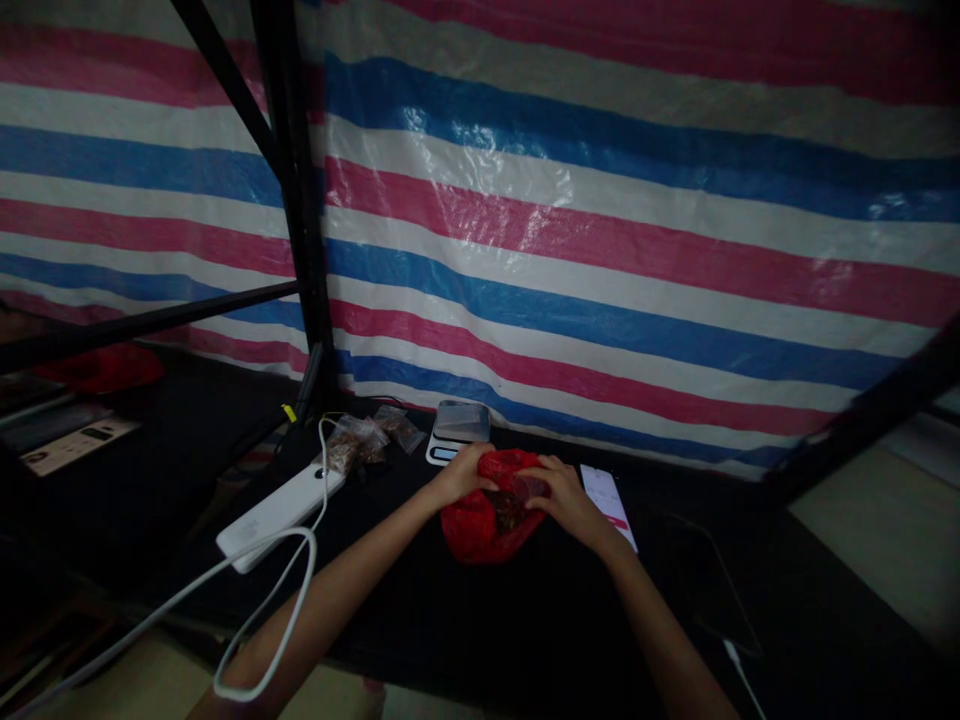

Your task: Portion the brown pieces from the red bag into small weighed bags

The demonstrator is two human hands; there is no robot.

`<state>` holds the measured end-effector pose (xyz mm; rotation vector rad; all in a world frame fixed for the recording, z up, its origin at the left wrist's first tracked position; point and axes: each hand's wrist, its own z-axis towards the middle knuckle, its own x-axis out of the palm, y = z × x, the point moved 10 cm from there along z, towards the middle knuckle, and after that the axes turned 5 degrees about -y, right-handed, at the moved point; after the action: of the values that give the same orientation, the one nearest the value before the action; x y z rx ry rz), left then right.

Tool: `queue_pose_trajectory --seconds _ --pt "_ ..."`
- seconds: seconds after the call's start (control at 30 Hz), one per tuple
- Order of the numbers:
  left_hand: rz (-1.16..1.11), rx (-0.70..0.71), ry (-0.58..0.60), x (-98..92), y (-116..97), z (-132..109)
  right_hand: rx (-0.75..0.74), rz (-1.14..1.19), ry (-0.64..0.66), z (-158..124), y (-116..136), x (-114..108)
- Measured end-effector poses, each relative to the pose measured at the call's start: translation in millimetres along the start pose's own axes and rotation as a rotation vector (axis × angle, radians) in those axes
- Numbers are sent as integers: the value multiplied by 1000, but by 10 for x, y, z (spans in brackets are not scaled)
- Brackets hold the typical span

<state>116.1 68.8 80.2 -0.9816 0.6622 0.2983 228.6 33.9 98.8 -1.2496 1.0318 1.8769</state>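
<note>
A red plastic bag (480, 535) rests on the black tabletop, its mouth held apart by both hands. Brown, dry-looking bits show inside it; their kind is too dark to tell. My left hand (461, 478) grips the bag's left rim, fingers closed on the plastic. On the opposite rim, my right hand (566, 495) is closed on the plastic too, thumb near the opening. Just behind the bag stands a small white digital scale (459, 425) with a lit display. Several small clear bags (360, 440) of brown pieces lie left of the scale.
A white power bank (277, 515) with a looping white cable (300, 600) lies at left. Right of the bag are a lit phone (607, 505) and a dark phone (709, 580). Black frame posts (296, 200) and a striped sheet (600, 250) bound the table (420, 620).
</note>
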Motion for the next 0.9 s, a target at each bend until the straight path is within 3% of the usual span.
queue_pose_trajectory --seconds 0.13,0.23,0.3,0.43,0.57,0.73,0.9 --pt "7 4 6 33 0 3 -36 -65 -147 -78 28 -141" --pt "4 0 3 27 28 -4 -71 -130 -341 -189 173 -329" --pt "18 -16 1 34 68 -5 -84 -131 -387 -255 289 -355" --pt "26 -47 -40 37 126 6 -111 -38 -275 -308 459 -158" --pt "52 -3 -35 31 60 11 -68 41 -124 -321 375 100" --pt "84 33 48 -2 21 -45 40 85 7 -335 97 287" --pt "236 -113 215 167 293 -175 112 -135 56 -349 9 297"
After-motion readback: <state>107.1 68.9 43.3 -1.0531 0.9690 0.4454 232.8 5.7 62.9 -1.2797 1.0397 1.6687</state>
